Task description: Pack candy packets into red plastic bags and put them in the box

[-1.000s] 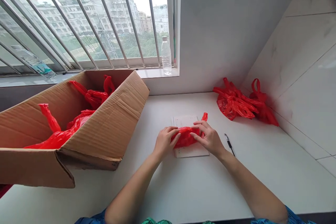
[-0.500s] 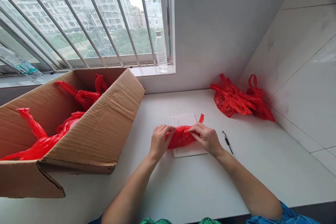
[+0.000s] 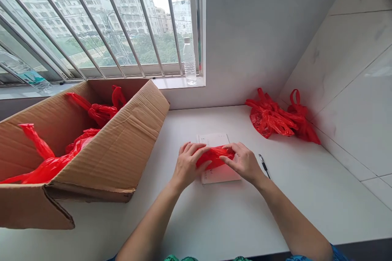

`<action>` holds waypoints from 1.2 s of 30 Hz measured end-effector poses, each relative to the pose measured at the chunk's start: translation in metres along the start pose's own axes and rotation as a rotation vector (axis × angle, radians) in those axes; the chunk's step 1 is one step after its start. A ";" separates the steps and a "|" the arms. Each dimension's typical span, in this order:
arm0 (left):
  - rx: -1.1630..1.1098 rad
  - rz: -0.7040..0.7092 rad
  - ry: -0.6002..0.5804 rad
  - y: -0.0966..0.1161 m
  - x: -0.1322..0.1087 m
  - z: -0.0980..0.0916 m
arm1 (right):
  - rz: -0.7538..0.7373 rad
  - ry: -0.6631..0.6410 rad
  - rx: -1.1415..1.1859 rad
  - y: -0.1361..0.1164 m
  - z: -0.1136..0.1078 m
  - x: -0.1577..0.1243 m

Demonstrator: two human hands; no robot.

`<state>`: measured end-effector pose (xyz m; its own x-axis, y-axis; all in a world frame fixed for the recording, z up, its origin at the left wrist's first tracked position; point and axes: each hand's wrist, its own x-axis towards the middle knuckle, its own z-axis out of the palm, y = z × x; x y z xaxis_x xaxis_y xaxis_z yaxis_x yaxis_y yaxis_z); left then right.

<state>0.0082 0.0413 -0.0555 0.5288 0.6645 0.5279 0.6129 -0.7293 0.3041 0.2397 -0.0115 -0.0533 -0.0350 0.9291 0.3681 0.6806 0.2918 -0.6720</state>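
Note:
A small red plastic bag [image 3: 217, 157] is held between my two hands, over a white notebook [image 3: 222, 176] on the white table. My left hand [image 3: 189, 162] grips the bag's left end, thumb below and fingers above. At the right end, my right hand [image 3: 243, 160] has its thumb and fingers round the bag. Handwriting shows on the notebook's uncovered parts. A black and clear pen [image 3: 264, 165] lies just right of my right hand.
At the left stands an open cardboard box [image 3: 116, 147] with red bags [image 3: 52, 167] inside. More red bags [image 3: 272, 118] lie at the back right by the wall. A clear bottle [image 3: 189, 62] stands on the windowsill, and another bottle [image 3: 27, 74] leans at the far left.
My left hand has spread its grip over the bag's left end. The bag looks more bunched, and the red tip that stuck up by my right hand no longer shows.

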 end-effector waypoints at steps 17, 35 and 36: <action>-0.882 -0.532 0.407 -0.014 -0.002 -0.011 | 0.120 0.253 0.111 0.016 -0.018 0.001; -0.705 -0.149 -0.369 0.025 0.048 -0.097 | -0.114 -0.320 -0.438 -0.045 0.015 0.023; -0.640 -0.143 -0.405 0.028 0.049 -0.096 | -0.087 -0.342 -0.473 -0.044 0.015 0.023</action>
<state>-0.0054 0.0380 0.0547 0.7196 0.6769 0.1551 0.2973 -0.5022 0.8121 0.1983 0.0004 -0.0253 -0.2856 0.9497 0.1283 0.9143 0.3101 -0.2606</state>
